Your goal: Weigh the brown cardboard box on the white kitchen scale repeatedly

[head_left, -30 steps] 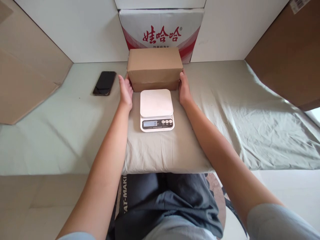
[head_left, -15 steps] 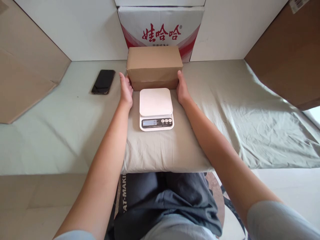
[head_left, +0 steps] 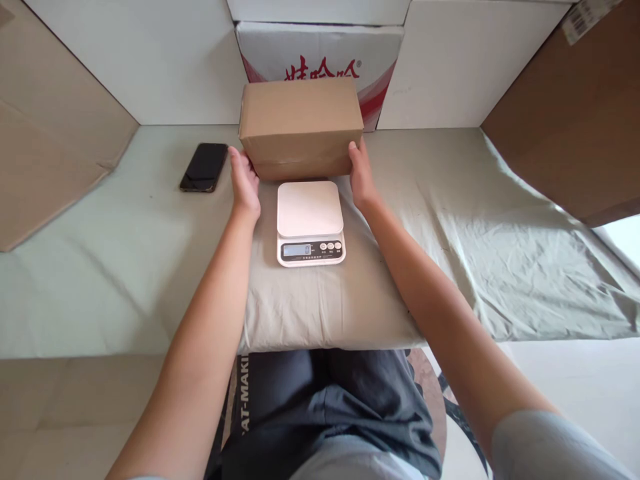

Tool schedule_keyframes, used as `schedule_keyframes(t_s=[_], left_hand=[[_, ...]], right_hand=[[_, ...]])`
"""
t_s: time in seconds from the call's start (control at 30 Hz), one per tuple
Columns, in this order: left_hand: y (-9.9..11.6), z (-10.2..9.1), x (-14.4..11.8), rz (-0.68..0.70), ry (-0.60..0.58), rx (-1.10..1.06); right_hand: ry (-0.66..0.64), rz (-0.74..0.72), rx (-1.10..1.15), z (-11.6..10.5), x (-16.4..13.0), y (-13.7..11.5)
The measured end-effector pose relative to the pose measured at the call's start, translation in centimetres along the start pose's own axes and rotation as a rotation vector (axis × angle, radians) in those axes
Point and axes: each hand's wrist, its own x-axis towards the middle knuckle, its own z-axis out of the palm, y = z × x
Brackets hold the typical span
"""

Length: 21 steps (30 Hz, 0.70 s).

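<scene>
A closed brown cardboard box (head_left: 303, 123) is held between my two hands, raised a little behind the scale. My left hand (head_left: 245, 181) grips its left end, the thumb up and the other fingers partly hidden. At the right end, my right hand (head_left: 362, 175) is closed on the box with its thumb on the front face. Just in front of the box, a white digital kitchen scale (head_left: 311, 210) lies on the cloth, its plate bare. The scale's display (head_left: 297, 250) reads 0.
Left of my left hand lies a black smartphone (head_left: 204, 167). A white and red carton (head_left: 320, 50) stands at the back, with large brown cardboard panels (head_left: 55, 127) at the left and another cardboard panel (head_left: 565, 127) at the right. A pale green cloth (head_left: 125, 267) covers the table.
The cardboard box has risen and shifted slightly left, covering more of the carton's lettering. Both hands moved with it. The view has shifted slightly.
</scene>
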Motion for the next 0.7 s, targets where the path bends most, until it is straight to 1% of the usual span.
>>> schedule_keyframes(t_s=[0.07, 0.1, 0.2, 0.3, 0.4, 0.5, 0.57, 0.63, 0.7], left_hand=[[1.9, 0.2, -0.6, 0.039, -0.021, 0.007], [2.9, 0.4, -1.0, 0.060, -0.033, -0.001], [5.8, 0.5, -2.8, 0.126, -0.104, -0.022], [7.3, 0.2, -5.2, 0.167, -0.154, 0.000], [7.4, -0.6, -7.9, 0.199, -0.179, 0.044], [6.8, -1.3, -10.6, 0.234, -0.159, 0.082], [6.3, -1.6, -12.3, 0.261, -0.144, 0.098], [5.9, -1.7, -13.7, 0.290, -0.133, 0.110], [5.4, -1.7, -14.7, 0.310, -0.136, 0.114]], right_hand=[[0.047, -0.046, 0.012, 0.4, -0.1, -1.9], [0.048, -0.068, 0.005, 0.5, -0.1, -2.9], [-0.004, -0.118, -0.049, 0.7, -0.4, -5.5], [-0.022, -0.151, -0.064, 0.6, -2.1, -7.1], [0.008, -0.155, -0.058, 0.6, -5.9, -7.7], [0.041, -0.132, -0.016, 0.9, -10.5, -7.7], [0.054, -0.122, 0.019, 1.1, -12.9, -7.5], [0.069, -0.122, 0.050, 1.3, -14.5, -7.1], [0.081, -0.115, 0.065, 1.2, -15.1, -6.7]])
